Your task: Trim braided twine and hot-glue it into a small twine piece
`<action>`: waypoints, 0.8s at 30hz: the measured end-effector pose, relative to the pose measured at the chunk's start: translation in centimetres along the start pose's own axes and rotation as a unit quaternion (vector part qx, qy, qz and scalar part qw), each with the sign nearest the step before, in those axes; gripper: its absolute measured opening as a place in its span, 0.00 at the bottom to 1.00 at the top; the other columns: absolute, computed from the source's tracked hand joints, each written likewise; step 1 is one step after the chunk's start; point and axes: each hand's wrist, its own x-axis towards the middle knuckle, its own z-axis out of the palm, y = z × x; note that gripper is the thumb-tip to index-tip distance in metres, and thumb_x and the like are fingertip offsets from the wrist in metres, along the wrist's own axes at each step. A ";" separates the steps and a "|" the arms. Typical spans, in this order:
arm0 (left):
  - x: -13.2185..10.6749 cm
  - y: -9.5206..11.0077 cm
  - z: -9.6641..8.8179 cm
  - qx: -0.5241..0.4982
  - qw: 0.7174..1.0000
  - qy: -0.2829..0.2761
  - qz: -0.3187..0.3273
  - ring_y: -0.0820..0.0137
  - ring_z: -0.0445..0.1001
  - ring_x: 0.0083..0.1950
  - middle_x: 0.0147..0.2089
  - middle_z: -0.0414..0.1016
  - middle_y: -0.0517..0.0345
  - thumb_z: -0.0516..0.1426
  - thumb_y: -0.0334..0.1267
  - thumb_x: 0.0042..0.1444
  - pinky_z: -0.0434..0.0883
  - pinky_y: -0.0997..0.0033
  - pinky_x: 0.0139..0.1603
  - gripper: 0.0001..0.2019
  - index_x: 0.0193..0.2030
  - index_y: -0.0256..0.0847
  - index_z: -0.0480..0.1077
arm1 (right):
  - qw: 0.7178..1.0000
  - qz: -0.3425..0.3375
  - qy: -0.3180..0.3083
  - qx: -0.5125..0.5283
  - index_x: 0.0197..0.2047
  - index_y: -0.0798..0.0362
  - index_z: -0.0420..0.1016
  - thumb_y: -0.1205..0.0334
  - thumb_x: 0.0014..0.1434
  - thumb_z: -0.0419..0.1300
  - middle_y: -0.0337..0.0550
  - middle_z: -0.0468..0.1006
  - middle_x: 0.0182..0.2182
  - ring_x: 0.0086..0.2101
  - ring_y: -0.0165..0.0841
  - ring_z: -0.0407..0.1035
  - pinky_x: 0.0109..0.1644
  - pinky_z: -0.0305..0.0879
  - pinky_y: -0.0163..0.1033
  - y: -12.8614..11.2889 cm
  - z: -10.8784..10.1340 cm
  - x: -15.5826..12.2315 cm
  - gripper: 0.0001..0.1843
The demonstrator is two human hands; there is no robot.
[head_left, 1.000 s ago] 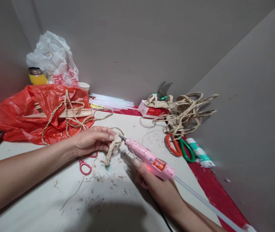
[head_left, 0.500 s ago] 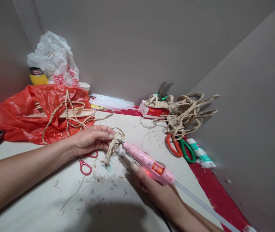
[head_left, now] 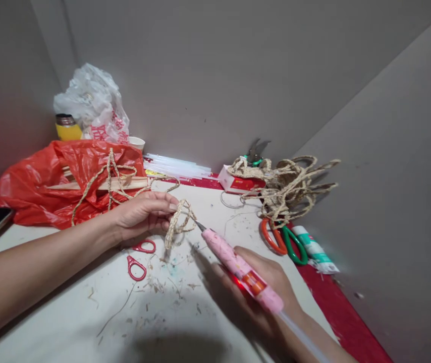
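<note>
My left hand (head_left: 143, 216) pinches a short looped piece of braided straw rope (head_left: 177, 224) and holds it just above the white table (head_left: 185, 312). My right hand (head_left: 264, 287) grips a pink hot glue gun (head_left: 240, 267) with a clear glue stick out of its back. The gun's metal nozzle points up-left and sits a little to the right of the rope loop, not touching it. A red light glows under the gun.
Small red scissors (head_left: 138, 259) lie under my left wrist amid straw bits. A red plastic bag (head_left: 49, 181) with wooden sticks and rope sits left. A rope tangle (head_left: 287, 184), orange and green scissors (head_left: 283, 237), a glue tube (head_left: 314, 249) and a red box (head_left: 238, 181) are right.
The glue gun's nozzle has drawn back from the rope loop, down and to the right, and my right hand has rolled over the gun. The left hand lifted the loop slightly.
</note>
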 end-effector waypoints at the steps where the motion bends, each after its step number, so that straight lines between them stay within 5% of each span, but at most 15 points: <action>1: -0.2 0.4 0.1 0.012 1.000 0.006 0.017 0.78 0.69 0.26 0.26 0.72 0.59 0.64 0.30 0.46 0.68 0.78 0.31 0.06 0.31 0.33 0.73 | 0.994 -0.024 0.003 -0.103 0.22 0.49 0.65 0.55 0.55 0.61 0.38 0.65 0.20 0.22 0.33 0.60 0.28 0.53 0.39 0.3 -0.5 0.4 0.13; 5: -1.1 2.0 0.6 0.068 0.994 0.014 0.081 0.79 0.67 0.26 0.26 0.71 0.61 0.64 0.31 0.46 0.66 0.79 0.29 0.06 0.31 0.34 0.72 | 0.936 -0.007 -0.058 -0.346 0.30 0.50 0.66 0.55 0.59 0.55 0.43 0.73 0.26 0.26 0.37 0.67 0.28 0.53 0.38 1.2 -1.9 1.8 0.09; 11: -2.8 3.7 2.0 0.133 0.973 0.038 0.183 0.78 0.66 0.27 0.26 0.70 0.62 0.64 0.32 0.46 0.65 0.77 0.29 0.07 0.31 0.35 0.71 | 0.913 0.010 -0.140 -0.382 0.34 0.52 0.73 0.61 0.53 0.58 0.46 0.78 0.31 0.31 0.39 0.71 0.33 0.58 0.38 0.9 -2.8 2.1 0.06; 15: -4.1 4.7 2.9 0.190 0.954 0.047 0.226 0.76 0.68 0.28 0.27 0.71 0.61 0.63 0.32 0.48 0.67 0.75 0.32 0.05 0.31 0.35 0.70 | 0.944 -0.008 -0.141 -0.297 0.44 0.49 0.77 0.57 0.50 0.63 0.48 0.79 0.40 0.40 0.43 0.72 0.42 0.65 0.42 -0.7 -4.4 2.1 0.16; 19: -5.2 5.2 3.7 0.218 0.946 0.049 0.235 0.77 0.68 0.28 0.27 0.71 0.62 0.63 0.32 0.48 0.66 0.75 0.32 0.05 0.31 0.36 0.70 | 0.993 -0.013 -0.078 -0.090 0.51 0.49 0.74 0.50 0.59 0.57 0.51 0.76 0.49 0.43 0.42 0.72 0.47 0.68 0.47 -4.0 -4.3 3.0 0.19; 24: -6.1 5.2 4.3 0.205 0.951 0.025 0.232 0.76 0.70 0.30 0.29 0.73 0.61 0.63 0.33 0.50 0.67 0.76 0.32 0.06 0.32 0.36 0.70 | 0.978 -0.094 -0.092 0.164 0.53 0.46 0.68 0.50 0.63 0.55 0.48 0.72 0.52 0.52 0.38 0.66 0.55 0.64 0.47 -7.9 -0.9 4.8 0.17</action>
